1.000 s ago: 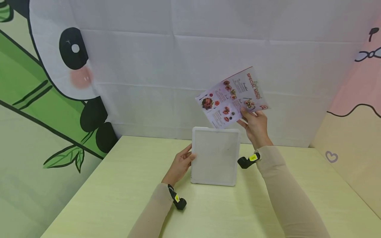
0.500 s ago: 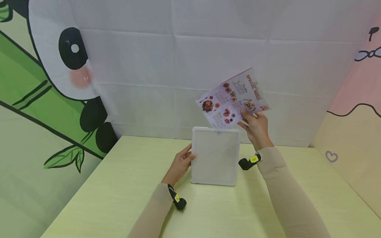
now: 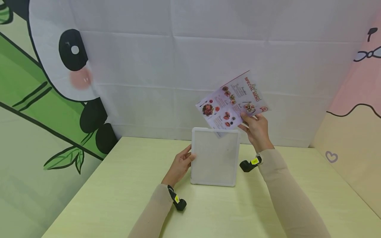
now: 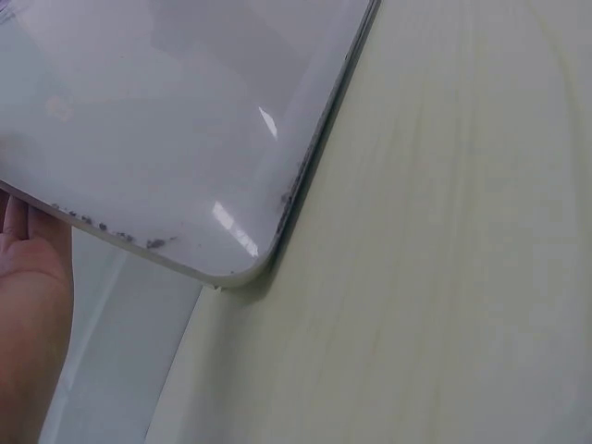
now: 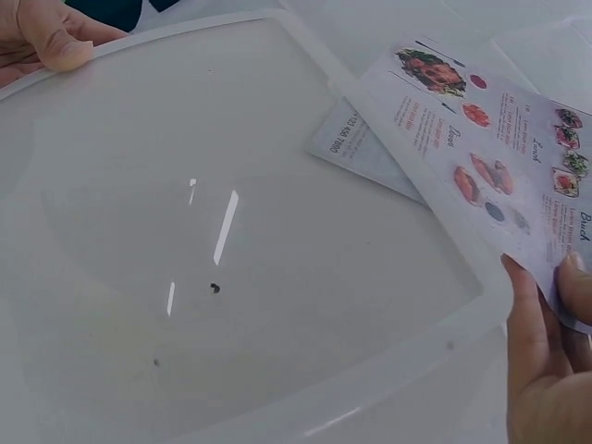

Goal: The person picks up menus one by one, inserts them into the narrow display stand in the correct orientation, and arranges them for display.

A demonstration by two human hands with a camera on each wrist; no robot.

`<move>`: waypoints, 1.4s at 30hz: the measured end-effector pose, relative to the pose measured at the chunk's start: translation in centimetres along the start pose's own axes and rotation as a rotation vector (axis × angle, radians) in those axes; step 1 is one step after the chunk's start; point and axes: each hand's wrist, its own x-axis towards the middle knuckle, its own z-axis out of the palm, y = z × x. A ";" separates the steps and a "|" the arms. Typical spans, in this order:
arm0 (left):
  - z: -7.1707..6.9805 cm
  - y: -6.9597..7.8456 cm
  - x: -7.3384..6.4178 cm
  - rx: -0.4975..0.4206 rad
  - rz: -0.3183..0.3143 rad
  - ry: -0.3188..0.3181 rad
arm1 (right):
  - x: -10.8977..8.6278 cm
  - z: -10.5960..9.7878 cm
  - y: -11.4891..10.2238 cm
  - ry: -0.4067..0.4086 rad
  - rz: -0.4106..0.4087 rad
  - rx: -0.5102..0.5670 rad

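Observation:
A clear, white-rimmed rectangular sign holder (image 3: 215, 158) stands upright on the table in the head view. My left hand (image 3: 180, 166) grips its left edge, thumb on the front and fingers behind. In my right hand (image 3: 258, 131) a printed special menu sheet (image 3: 227, 104) is pinched at its lower right edge, tilted above the holder. The sheet's lowest corner shows through the clear panel just under the top rim, also in the right wrist view, where the thumb (image 5: 575, 287) presses on the sheet (image 5: 490, 148). Dark scuffs mark the holder's edge (image 4: 153, 244) in the left wrist view.
The pale yellow table (image 3: 125, 191) runs up to a white cloth backdrop (image 3: 143, 66). A panda and bamboo print (image 3: 29, 82) covers the left side. A pink and cream panel (image 3: 351, 138) borders the table on the right.
My right hand has lowered the menu sheet slightly, so more of its bottom corner shows behind the holder's top rim. The left hand and the holder have stayed in place.

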 end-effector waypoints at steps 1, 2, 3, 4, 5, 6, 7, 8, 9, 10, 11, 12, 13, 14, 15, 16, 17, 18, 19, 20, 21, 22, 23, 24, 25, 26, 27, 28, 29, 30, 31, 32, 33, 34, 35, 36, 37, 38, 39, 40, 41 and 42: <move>0.0 0.0 0.0 0.002 0.000 -0.001 | 0.0 0.0 0.0 -0.001 0.001 -0.001; 0.0 0.0 0.0 0.002 0.000 -0.003 | 0.0 -0.1 0.0 -0.002 0.002 -0.002; 0.0 0.1 0.0 0.002 0.000 -0.003 | 0.0 -0.1 0.0 -0.004 0.004 -0.003; 0.0 0.1 -0.1 0.003 0.001 -0.003 | 0.0 -0.1 0.0 -0.005 0.007 -0.001; 0.0 0.1 0.0 0.004 0.001 -0.003 | 0.0 -0.1 -0.1 -0.008 0.009 0.000; 0.0 0.0 0.0 0.002 0.003 -0.004 | 0.0 -0.1 -0.1 -0.010 0.012 0.001; 0.0 0.0 0.0 0.003 0.004 -0.005 | 0.0 -0.1 -0.1 -0.011 0.014 0.000; 0.0 0.0 0.0 0.002 0.005 -0.006 | 0.0 -0.1 -0.1 -0.012 0.016 -0.003; 0.0 0.0 0.0 0.003 0.007 -0.006 | 0.0 -0.1 -0.1 -0.014 0.017 -0.008; 0.0 -0.1 0.0 0.001 0.007 -0.004 | 0.0 -0.1 -0.2 -0.013 0.019 -0.014; 0.0 -0.1 0.1 -0.002 0.008 -0.003 | 0.0 -0.1 -0.2 -0.015 0.020 -0.022; 0.0 -0.1 0.1 -0.005 0.009 -0.002 | 0.0 -0.1 -0.2 -0.015 0.021 -0.031; 0.0 -0.1 0.1 -0.006 0.009 0.002 | 0.0 -0.1 -0.2 -0.016 0.022 -0.040; 0.0 0.0 0.1 -0.007 0.010 0.003 | 0.0 -0.2 -0.3 -0.018 0.023 -0.045; 0.1 0.0 0.0 -0.008 0.011 0.005 | -0.1 -0.2 -0.3 -0.019 0.023 -0.051; 0.1 0.0 0.0 -0.011 0.009 0.008 | 0.0 -0.2 -0.3 -0.019 0.024 -0.059; 0.1 0.1 0.0 -0.011 0.010 0.009 | 0.0 -0.2 -0.3 -0.021 0.025 -0.063; 0.2 0.1 0.0 -0.011 0.010 0.007 | 0.0 -0.2 -0.3 -0.022 0.026 -0.067; 0.2 0.2 -0.1 -0.012 0.007 0.008 | 0.0 -0.3 -0.3 -0.024 0.027 -0.070; 0.2 0.3 0.0 -0.011 -0.003 0.007 | 0.0 -0.3 -0.3 -0.026 0.028 -0.071; 0.2 0.3 0.0 -0.011 -0.012 0.005 | 0.0 -0.3 -0.3 -0.028 0.028 -0.074; 0.2 0.3 0.0 -0.011 -0.018 0.005 | 0.0 -0.3 -0.3 -0.031 0.027 -0.074; 0.2 0.3 0.0 -0.011 -0.022 0.006 | 0.0 -0.4 -0.3 -0.035 0.028 -0.073; 0.2 0.3 0.1 -0.011 -0.027 0.006 | 0.0 -0.4 -0.3 -0.038 0.027 -0.075; 0.2 0.3 0.1 -0.011 -0.030 0.009 | 0.0 -0.4 -0.3 -0.040 0.026 -0.078; 0.2 0.3 0.1 -0.010 -0.030 0.011 | 0.0 -0.5 -0.3 -0.043 0.026 -0.078; 0.2 0.2 0.1 -0.011 -0.022 0.013 | 0.0 -0.5 -0.3 -0.046 0.026 -0.079; 0.3 0.2 0.0 -0.012 -0.016 0.017 | 0.0 -0.5 -0.4 -0.049 0.026 -0.082; 0.2 0.2 0.0 -0.011 -0.011 0.018 | 0.0 -0.5 -0.4 -0.051 0.027 -0.087; 0.3 0.2 0.0 -0.011 -0.006 0.017 | 0.0 -0.6 -0.4 -0.054 0.027 -0.088; 0.2 0.1 0.0 -0.010 -0.001 0.017 | 0.0 -0.6 -0.4 -0.057 0.027 -0.091; 0.2 0.1 0.0 -0.011 0.004 0.015 | 0.0 -0.6 -0.4 -0.059 0.027 -0.093; 0.2 0.1 0.0 -0.008 0.007 0.012 | 0.0 -0.7 -0.4 -0.060 0.027 -0.099; 0.1 0.1 0.1 -0.006 0.008 0.009 | 0.0 -0.7 -0.4 -0.061 0.027 -0.106; 0.1 0.0 0.1 -0.004 0.008 0.008 | 0.0 -0.7 -0.5 -0.059 0.026 -0.112; 0.0 0.0 0.1 -0.001 0.007 0.006 | 0.0 -0.7 -0.5 -0.058 0.028 -0.110; 0.0 0.0 0.1 0.002 0.005 0.004 | 0.0 -0.7 -0.5 -0.055 0.029 -0.112; 0.0 0.0 0.1 0.004 0.003 0.004 | 0.0 -0.6 -0.6 -0.053 0.030 -0.110; -0.1 0.0 0.1 0.010 0.000 0.002 | 0.0 -0.6 -0.6 -0.051 0.032 -0.107; -0.1 0.0 0.1 0.011 0.000 0.002 | 0.0 -0.6 -0.6 -0.049 0.033 -0.105; -0.1 0.0 0.1 0.011 0.000 0.001 | 0.0 -0.5 -0.6 -0.047 0.032 -0.105; -0.1 0.0 0.1 0.011 0.000 0.000 | 0.0 -0.5 -0.6 -0.050 0.034 -0.102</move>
